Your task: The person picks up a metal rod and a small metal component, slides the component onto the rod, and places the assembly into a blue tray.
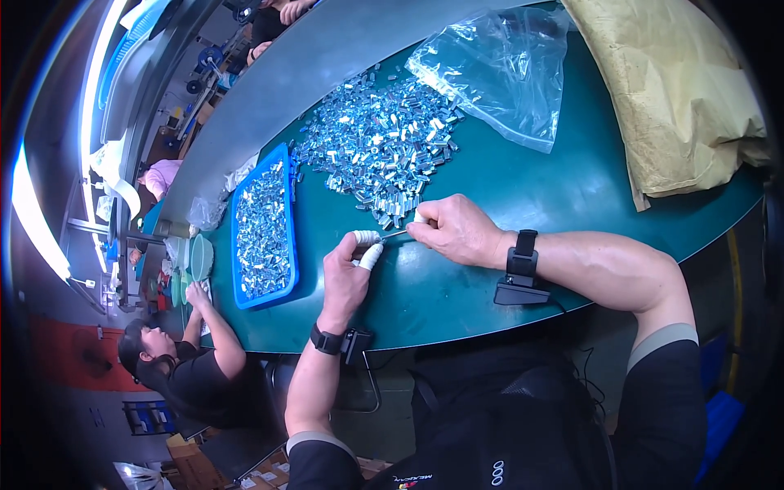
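Pinching a thin rod (395, 234) between thumb and fingers, the right hand (461, 231) points it leftward, over the green table (457, 302). Right fingers: curled in and closed on the rod; a white covering (420, 217) shows on one of them. The left hand (347, 273) sits opposite, just beside the rod's far end. Left fingers: index and thumb bent toward each other, tips close together, both in white wrappings (370, 256). Whether these tips grip the rod or a small piece cannot be told; the detail is too small.

Position of rod: between the two hands, nearly level, just below the near edge of a broad pile of small metal pieces (384, 139). The pieces are shiny, short and mostly elongated, lying in mixed directions. Left of the pile, a blue tray (265, 303) holds many similar pieces. Beyond the pile, to the right, a clear plastic bag (523, 82) lies crumpled on the table; farther right, a large brown paper sack (678, 90).

Dark devices are strapped on both wrists, left (328, 339) and right (523, 265). At far left, a co-worker (204, 388) in a dark top has both hands raised near a pale green basket (201, 257).
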`<state>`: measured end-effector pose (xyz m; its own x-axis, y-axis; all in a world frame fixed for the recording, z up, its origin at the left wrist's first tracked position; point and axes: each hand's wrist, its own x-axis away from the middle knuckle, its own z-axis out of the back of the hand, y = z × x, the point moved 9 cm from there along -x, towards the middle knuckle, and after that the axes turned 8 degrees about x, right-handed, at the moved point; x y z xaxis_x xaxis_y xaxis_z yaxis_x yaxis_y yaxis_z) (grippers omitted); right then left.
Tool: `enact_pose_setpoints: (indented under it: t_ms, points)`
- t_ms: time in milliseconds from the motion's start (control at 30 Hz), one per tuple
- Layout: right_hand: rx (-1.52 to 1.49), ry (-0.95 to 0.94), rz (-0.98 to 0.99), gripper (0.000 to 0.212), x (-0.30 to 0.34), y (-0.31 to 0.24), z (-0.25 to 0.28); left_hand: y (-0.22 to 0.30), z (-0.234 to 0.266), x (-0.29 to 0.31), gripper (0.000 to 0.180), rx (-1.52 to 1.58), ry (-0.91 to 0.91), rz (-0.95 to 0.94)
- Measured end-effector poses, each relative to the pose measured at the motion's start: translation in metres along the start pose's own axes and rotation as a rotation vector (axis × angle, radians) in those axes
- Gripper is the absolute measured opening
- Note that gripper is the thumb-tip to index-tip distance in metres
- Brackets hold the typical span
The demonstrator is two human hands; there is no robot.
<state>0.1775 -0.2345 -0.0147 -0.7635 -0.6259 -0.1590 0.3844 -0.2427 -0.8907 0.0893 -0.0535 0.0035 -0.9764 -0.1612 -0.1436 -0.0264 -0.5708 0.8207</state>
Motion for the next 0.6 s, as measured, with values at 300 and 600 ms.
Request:
enact_pose_setpoints:
  t_ms: [300,600]
  points:
    - [-0.036,0.023,0.070,0.027,0.001,-0.002,-0.002,0.006,-0.013,0.000,0.017,-0.013,-0.051,0.007]
    - [0.056,-0.054,0.089,0.027,0.001,0.002,-0.009,0.024,-0.030,0.000,0.017,-0.002,-0.068,-0.127]
